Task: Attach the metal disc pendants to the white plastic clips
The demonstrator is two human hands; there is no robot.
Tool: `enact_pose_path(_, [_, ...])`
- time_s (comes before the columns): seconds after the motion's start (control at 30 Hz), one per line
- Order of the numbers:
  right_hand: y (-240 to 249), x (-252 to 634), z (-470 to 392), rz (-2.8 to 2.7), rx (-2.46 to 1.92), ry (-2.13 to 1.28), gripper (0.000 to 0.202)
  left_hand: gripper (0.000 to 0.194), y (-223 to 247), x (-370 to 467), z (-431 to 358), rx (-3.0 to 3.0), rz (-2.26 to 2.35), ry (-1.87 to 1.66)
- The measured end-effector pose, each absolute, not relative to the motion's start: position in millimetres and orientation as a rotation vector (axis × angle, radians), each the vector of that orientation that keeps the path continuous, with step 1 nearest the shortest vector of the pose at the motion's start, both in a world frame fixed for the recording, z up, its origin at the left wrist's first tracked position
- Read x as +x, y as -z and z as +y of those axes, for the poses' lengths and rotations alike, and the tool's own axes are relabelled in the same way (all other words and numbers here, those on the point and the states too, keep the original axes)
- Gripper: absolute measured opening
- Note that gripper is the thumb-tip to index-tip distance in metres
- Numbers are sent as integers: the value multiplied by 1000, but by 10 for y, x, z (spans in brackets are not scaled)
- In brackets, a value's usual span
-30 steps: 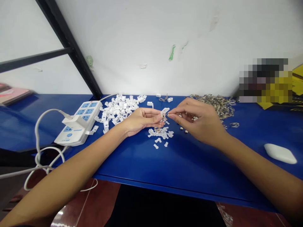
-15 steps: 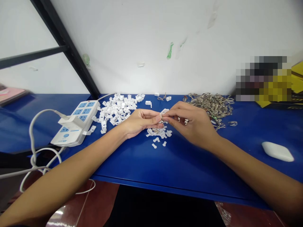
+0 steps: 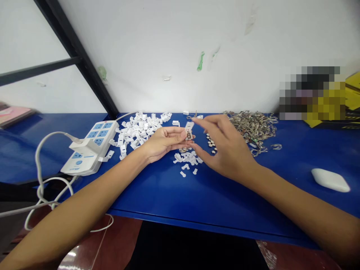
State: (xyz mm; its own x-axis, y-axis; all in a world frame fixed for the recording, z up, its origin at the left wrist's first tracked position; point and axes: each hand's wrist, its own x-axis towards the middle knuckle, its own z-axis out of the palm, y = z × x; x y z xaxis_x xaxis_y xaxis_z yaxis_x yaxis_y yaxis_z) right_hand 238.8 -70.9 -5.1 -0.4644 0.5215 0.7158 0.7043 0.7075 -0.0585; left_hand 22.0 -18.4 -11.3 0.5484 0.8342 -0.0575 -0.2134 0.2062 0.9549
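Note:
My left hand [image 3: 164, 142] pinches a small white plastic case [image 3: 189, 129] between thumb and fingers. Its flap stands up, and brownish metal parts show inside it. My right hand [image 3: 222, 144] is just to the right, thumb and forefinger spread apart around the case, with nothing visible held in it. Beneath the hands lie small white plastic pieces [image 3: 191, 158]. Several small round pale parts [image 3: 210, 142] sit partly behind my right hand. A heap of white plastic cases [image 3: 139, 127] lies behind my left hand, and a pile of metal wire-like parts [image 3: 253, 125] behind my right.
A white power strip [image 3: 90, 146] with a plugged-in adapter and looping white cable [image 3: 39, 165] is at the left. On the right of the blue table [image 3: 174, 198] lies a white rounded case [image 3: 330, 180]. Yellow and black boxes [image 3: 353, 97] stand at the far right.
My right thumb and forefinger have parted and drawn back from the case. In my left hand, the case has shifted slightly left, its flap raised and its inside showing.

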Motion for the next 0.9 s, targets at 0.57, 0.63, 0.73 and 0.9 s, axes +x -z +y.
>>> enact_pose_path(0.57, [63,2426,-666,-2149,-699,283,31,25,119,239,-224,1159,550,-744])
enact_pose_path(0.63, [45,2443,-643,-2153,-754,211,31,26,125,238,-210,1148,573,-787])
enact_pose_path(0.73, [7,2522,-597,-2163,-907,17,27,28,118,224,-180,1141,647,-872])
enact_pose_path(0.9, [-67,2675,-542,-2358,-991,-468,15,32,104,177,-134,1185,682,-900])
